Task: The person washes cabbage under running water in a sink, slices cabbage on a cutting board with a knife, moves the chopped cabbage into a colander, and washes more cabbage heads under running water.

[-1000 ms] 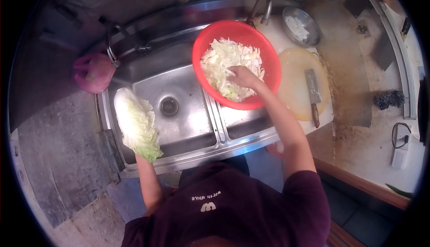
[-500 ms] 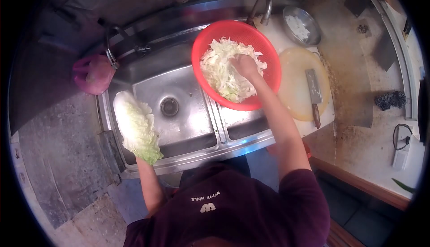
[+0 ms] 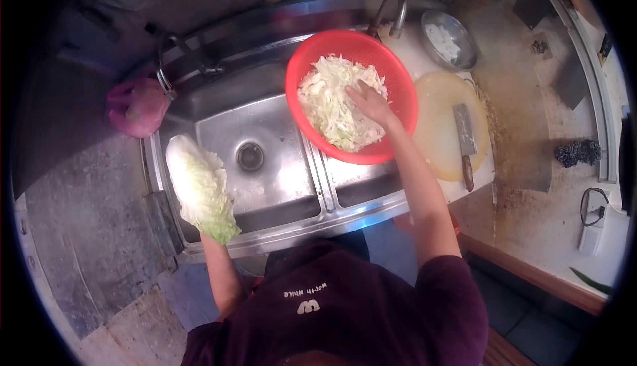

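Note:
A long head of napa cabbage (image 3: 200, 187) lies over the left edge of the sink, its pale base up and its green leaf tips toward me. My left forearm (image 3: 215, 260) reaches under those tips and holds the cabbage; the fingers are hidden beneath it. On the right, a red plastic colander (image 3: 397, 77) full of shredded cabbage (image 3: 335, 100) rests across the right basin. My right hand (image 3: 370, 104) is over the shreds with its fingers apart, touching or just above them; I cannot tell which.
The steel double sink (image 3: 272, 187) has a left faucet (image 3: 162, 74) and a right faucet (image 3: 400, 11). A pink plastic bag (image 3: 139, 110) hangs at left. To the right are a round cutting board (image 3: 434, 120), a cleaver (image 3: 465, 137) and a metal bowl (image 3: 461, 34) with white pieces.
My right hand has come up out of the shredded cabbage, and its fingers now show spread. The napa cabbage and my left arm have barely moved.

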{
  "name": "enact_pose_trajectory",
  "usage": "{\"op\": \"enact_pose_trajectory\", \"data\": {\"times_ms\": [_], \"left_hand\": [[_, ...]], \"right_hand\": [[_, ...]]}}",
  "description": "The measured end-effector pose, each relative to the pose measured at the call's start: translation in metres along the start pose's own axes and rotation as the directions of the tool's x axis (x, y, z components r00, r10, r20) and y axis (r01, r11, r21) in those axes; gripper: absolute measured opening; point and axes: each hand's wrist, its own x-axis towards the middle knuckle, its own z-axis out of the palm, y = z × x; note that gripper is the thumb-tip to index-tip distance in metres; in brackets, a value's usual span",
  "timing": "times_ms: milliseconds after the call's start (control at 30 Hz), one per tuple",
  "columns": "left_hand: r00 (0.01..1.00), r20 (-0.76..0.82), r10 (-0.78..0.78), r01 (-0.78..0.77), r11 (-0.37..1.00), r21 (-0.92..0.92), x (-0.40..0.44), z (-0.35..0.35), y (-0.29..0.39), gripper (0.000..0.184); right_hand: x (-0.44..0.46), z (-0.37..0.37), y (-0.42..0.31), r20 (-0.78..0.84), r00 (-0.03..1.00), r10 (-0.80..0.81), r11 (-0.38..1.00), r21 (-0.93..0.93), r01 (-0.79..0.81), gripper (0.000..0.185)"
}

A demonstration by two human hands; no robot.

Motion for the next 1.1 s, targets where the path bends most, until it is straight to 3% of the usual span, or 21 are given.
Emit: {"op": "enact_pose_trajectory", "data": {"times_ms": [67, 100, 200, 233, 333, 367, 400, 433, 500, 533, 667, 733, 767, 800, 833, 867, 900, 1000, 1067, 1100], "left_hand": [[1.0, 0.008, -0.006, 0.006, 1.0, 0.006, 0.002, 0.002, -0.002, 0.054], [1.0, 0.014, -0.008, 0.008, 1.0, 0.013, 0.004, 0.004, -0.003, 0.054], [0.999, 0.042, -0.013, 0.012, 0.999, 0.03, 0.01, 0.009, -0.002, 0.053], [0.998, 0.054, -0.018, 0.016, 0.999, 0.04, 0.013, 0.012, -0.003, 0.053], [0.994, 0.102, -0.049, 0.043, 0.997, 0.058, 0.023, 0.022, -0.007, 0.053], [0.991, 0.121, -0.064, 0.055, 0.996, 0.069, 0.026, 0.026, -0.01, 0.053], [0.987, 0.143, -0.079, 0.068, 0.994, 0.081, 0.028, 0.032, -0.013, 0.053], [0.981, 0.167, -0.101, 0.086, 0.992, 0.093, 0.031, 0.039, -0.021, 0.053], [0.964, 0.212, -0.16, 0.134, 0.982, 0.132, 0.033, 0.055, -0.037, 0.052], [0.952, 0.237, -0.196, 0.161, 0.974, 0.159, 0.035, 0.066, -0.049, 0.052], [0.898, 0.226, -0.377, 0.285, 0.891, 0.355, 0.045, 0.109, -0.11, 0.052], [0.878, 0.015, -0.478, 0.384, 0.724, 0.573, 0.05, 0.139, -0.144, 0.053], [0.871, -0.04, -0.489, 0.355, 0.571, 0.74, 0.049, 0.163, -0.162, 0.053], [0.867, 0.143, -0.478, 0.171, 0.554, 0.815, 0.044, 0.192, -0.187, 0.053], [0.807, 0.137, -0.574, 0.1, 0.362, 0.927, 0.039, 0.226, -0.201, 0.054], [0.824, 0.31, -0.475, -0.13, 0.373, 0.919, 0.032, 0.246, -0.224, 0.054], [0.744, 0.333, -0.579, -0.216, 0.262, 0.941, 0.032, 0.268, -0.239, 0.067], [0.517, 0.663, -0.541, -0.616, 0.303, 0.727, 0.037, 0.31, -0.305, 0.085], [0.419, 0.641, -0.643, -0.641, 0.29, 0.71, 0.055, 0.322, -0.341, 0.098], [0.372, 0.699, -0.611, -0.777, 0.207, 0.594, 0.059, 0.328, -0.355, 0.096]], "right_hand": [[-0.018, -0.015, -0.023, 0.074, 0.993, -0.091, 0.972, 0.221, 0.073, 0.085], [-0.023, -0.024, -0.031, 0.07, 0.993, -0.09, 0.967, 0.243, 0.071, 0.075], [-0.036, -0.054, -0.047, -0.05, 0.969, -0.24, 0.969, 0.038, 0.242, 0.06], [-0.044, -0.061, -0.058, -0.165, 0.948, -0.272, 0.951, 0.101, 0.291, 0.043], [-0.073, -0.064, -0.09, -0.389, 0.893, -0.224, 0.798, 0.454, 0.398, 0.029], [-0.069, -0.045, -0.086, -0.603, 0.71, -0.363, 0.903, -0.041, 0.427, 0.02], [-0.081, -0.042, -0.09, -0.563, 0.574, -0.595, 0.804, -0.428, 0.413, 0.019], [-0.087, -0.04, -0.09, -0.509, 0.548, -0.664, 0.744, -0.379, 0.55, 0.021], [-0.115, -0.049, -0.091, -0.308, 0.826, -0.472, 0.841, 0.124, 0.527, 0.023], [-0.131, -0.056, -0.09, -0.151, 0.905, -0.398, 0.83, 0.362, 0.425, 0.025], [-0.173, -0.092, -0.056, 0.031, 0.938, -0.344, 0.647, 0.732, 0.213, 0.036], [-0.194, -0.115, -0.036, 0.154, 0.94, -0.305, 0.542, 0.839, 0.038, 0.043], [-0.194, -0.119, -0.015, 0.13, 0.958, -0.254, 0.608, 0.792, 0.054, 0.055], [-0.198, -0.127, 0.001, 0.078, 0.972, -0.222, 0.591, 0.804, 0.071, 0.058], [-0.205, -0.135, 0.017, 0.027, 0.982, -0.185, 0.571, 0.816, 0.086, 0.06], [-0.211, -0.143, 0.035, -0.023, 0.989, -0.146, 0.551, 0.829, 0.101, 0.063], [-0.214, -0.149, 0.058, -0.027, 0.997, -0.075, 0.5, 0.864, 0.061, 0.07], [-0.231, -0.17, 0.102, -0.227, 0.974, -0.013, 0.453, 0.867, 0.208, 0.072], [-0.232, -0.177, 0.133, -0.324, 0.946, 0.007, 0.491, 0.825, 0.279, 0.072], [-0.227, -0.177, 0.147, -0.4, 0.917, 0.014, 0.522, 0.785, 0.334, 0.072]]}}
